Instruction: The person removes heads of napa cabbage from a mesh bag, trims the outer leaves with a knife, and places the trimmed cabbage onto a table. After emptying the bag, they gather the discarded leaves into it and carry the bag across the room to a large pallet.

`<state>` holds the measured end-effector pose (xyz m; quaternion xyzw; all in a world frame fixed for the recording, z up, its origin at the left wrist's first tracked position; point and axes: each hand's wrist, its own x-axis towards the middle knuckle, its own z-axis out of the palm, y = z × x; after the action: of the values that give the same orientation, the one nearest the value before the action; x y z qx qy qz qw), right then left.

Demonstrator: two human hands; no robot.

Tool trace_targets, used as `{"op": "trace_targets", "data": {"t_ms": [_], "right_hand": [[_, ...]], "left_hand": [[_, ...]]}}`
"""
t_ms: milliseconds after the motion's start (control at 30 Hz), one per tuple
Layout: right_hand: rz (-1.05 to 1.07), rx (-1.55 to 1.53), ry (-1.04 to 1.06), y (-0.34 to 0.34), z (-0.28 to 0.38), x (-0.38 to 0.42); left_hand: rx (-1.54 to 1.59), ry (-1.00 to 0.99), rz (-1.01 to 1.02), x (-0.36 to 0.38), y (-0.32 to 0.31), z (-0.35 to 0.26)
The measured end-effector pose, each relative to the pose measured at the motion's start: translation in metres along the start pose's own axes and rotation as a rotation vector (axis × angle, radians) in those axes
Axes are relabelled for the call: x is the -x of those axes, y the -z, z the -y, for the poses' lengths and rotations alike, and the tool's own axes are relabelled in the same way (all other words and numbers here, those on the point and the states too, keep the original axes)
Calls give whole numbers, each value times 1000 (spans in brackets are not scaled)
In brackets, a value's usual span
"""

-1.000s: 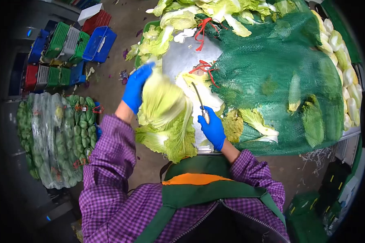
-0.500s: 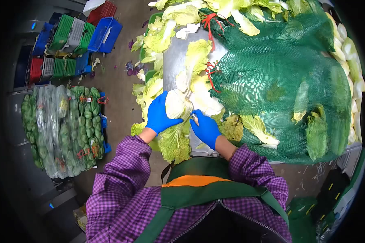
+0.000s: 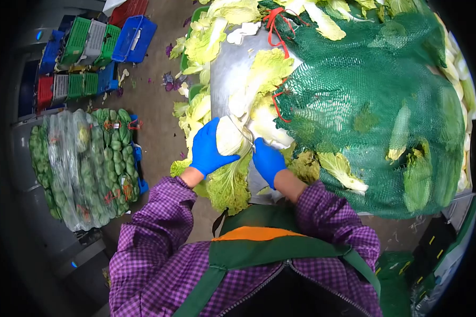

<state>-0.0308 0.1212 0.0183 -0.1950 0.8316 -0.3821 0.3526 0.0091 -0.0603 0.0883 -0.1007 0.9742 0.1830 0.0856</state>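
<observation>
My left hand [image 3: 210, 149], in a blue glove, is wrapped round the left side of a pale napa cabbage [image 3: 229, 136] on the metal tabletop. A loose green-yellow outer leaf [image 3: 230, 185] spreads from the cabbage toward my apron. In my blue-gloved right hand [image 3: 269, 162] is a small knife [image 3: 250, 139], its thin blade against the cabbage's right side; the fingers cover the handle. Beyond the cabbage lies a long trimmed leaf [image 3: 259, 74], and more pale leaves [image 3: 269, 127] lie just right of it.
A large green mesh sack [image 3: 365, 100] of cabbages, with red ties [image 3: 274, 29], fills the table's right side. Trimmed leaves [image 3: 203, 45] hang over green bins along the left edge. Bagged green vegetables [image 3: 84, 164] and stacked crates [image 3: 84, 45] stand across the floor at left.
My right hand has turned a little, and the knife handle that showed before is now covered by the fingers. The left hand keeps its hold on the cabbage. The view has shifted slightly.
</observation>
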Motion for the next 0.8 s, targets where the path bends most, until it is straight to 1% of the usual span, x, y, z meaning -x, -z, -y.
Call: {"op": "trace_targets", "data": {"t_ms": [67,100,133,200,233,300,333,400,433,467,500,533,600,633,667,700,733,800], "right_hand": [[39,117,-65,-9,-5,-16],[6,79,-99,-11,-2,-17],[-8,86,-93,-8,-3,-19],[54,151,-88,-8,-3,-16],[46,155,-77,-7,-5,-12],[94,79,-136,1,-14,4],[89,116,-159,0,-19,10],[80,194,-101,0,-28,17],[75,203,-82,4,-20,20],[143,-172,-139,10,-12,25],[214,-546,-197,20,0,30],[214,-529,-187,35,22,35],[106,-1178,-84,61,72,45],[104,-1164,-82,64,86,47],[5,-1025,-19,66,98,48],[-94,-885,44,67,105,46],[-99,-875,44,64,100,41],[-7,-752,12,46,72,26]], "left_hand": [[19,-12,-11,1,-3,3],[33,-24,-29,0,-2,5],[35,-33,-42,-3,-1,6],[79,-11,0,2,1,12],[75,-13,-12,4,2,18],[279,-34,-22,11,7,31],[277,-32,-46,14,10,37],[495,-54,-159,28,15,48],[515,-65,-184,32,26,44],[512,-69,-206,35,36,39],[527,-124,-275,37,44,33],[546,-175,-343,40,48,27],[567,-172,-390,41,41,8],[726,-201,-466,41,33,-5],[885,-236,-539,40,27,-14],[909,-286,-543,41,23,-18],[1101,-252,-476,39,19,-15],[1004,41,-411,38,-4,0]]}}
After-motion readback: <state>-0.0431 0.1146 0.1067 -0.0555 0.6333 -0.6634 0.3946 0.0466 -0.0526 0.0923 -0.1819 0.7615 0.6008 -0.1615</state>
